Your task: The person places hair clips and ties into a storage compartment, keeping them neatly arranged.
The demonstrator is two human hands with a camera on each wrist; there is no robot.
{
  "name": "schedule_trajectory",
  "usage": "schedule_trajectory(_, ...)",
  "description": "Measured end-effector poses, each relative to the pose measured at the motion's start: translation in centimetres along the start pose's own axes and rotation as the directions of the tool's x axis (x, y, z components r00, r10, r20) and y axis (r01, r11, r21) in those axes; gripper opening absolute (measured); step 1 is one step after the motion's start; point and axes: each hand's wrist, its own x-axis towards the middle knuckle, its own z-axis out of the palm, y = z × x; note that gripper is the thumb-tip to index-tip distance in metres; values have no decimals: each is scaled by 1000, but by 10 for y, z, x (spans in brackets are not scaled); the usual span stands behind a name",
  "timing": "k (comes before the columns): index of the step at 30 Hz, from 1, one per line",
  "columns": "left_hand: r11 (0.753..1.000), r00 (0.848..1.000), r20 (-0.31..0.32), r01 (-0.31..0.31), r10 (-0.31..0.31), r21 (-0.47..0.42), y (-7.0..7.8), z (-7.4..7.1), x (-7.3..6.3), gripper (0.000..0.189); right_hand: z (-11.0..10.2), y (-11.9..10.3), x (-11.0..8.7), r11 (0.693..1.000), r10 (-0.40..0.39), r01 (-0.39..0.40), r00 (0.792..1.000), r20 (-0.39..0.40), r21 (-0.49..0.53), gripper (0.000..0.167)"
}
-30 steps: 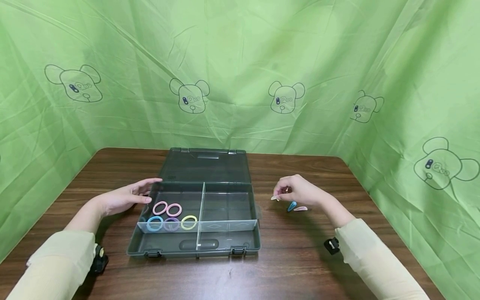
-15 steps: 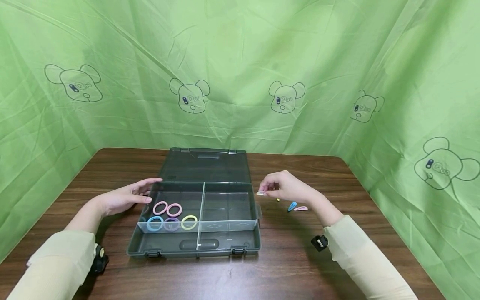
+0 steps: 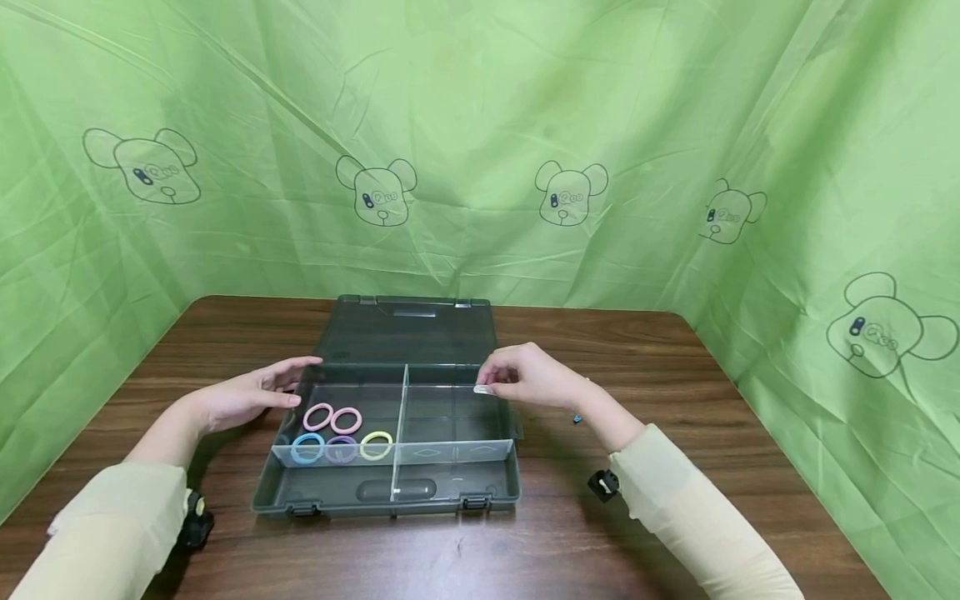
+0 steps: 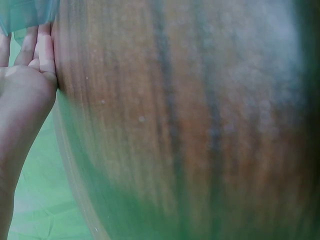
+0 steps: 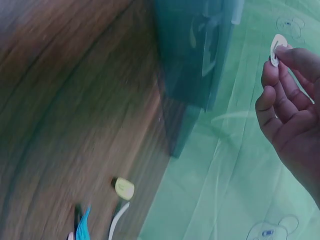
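Observation:
My right hand [image 3: 528, 375] pinches a white snap hair clip [image 3: 483, 389] between thumb and fingertips, over the rear right compartment of an open dark grey divided box [image 3: 386, 506]. In the right wrist view the same hair clip [image 5: 276, 49] stands out past the fingertips. At the box's left side my left hand [image 3: 255, 396] rests with thumb and fingers extended against the wall. The left wrist view shows the left hand [image 4: 30, 75] with its fingers up against the box [image 4: 30, 12]. Pink, blue, purple and yellow rings [image 3: 347, 420] lie in the left compartment.
On the table right of the box lie more hair clips: a blue one [image 5: 83, 227], a yellow one [image 5: 125, 189] and a thin white one [image 5: 118, 220]. Behind the box its lid [image 3: 412, 329] lies folded back. Green cloth [image 3: 480, 100] surrounds the table.
My right hand has carried the white hair clip left from the table to above the box's right compartment. The left hand has kept its place at the box.

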Motion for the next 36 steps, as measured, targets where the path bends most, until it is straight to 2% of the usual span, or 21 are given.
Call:
schedule_trajectory(16, 1000, 1000, -6, 0, 0, -4, -1, 1, 0, 67, 38, -13, 32, 998, -38, 35, 998, 57, 46, 7)
schedule_trajectory(21, 1000, 1000, -4, 3, -3, 8, -1, 0, 0, 67, 49, -16, 39, 998, -56, 54, 996, 76, 24, 7)
schedule_trajectory(28, 1000, 1000, -6, 6, -6, 23, -1, -1, 1, 66, 63, -17, 50, 1000, -31, 31, 994, 108, 6, 8)
schedule_trajectory(36, 1000, 1000, -7, 2, -2, 18, 0, 0, 1, 66, 78, -17, 57, 1000, 16, -19, 978, 207, 14, 7)
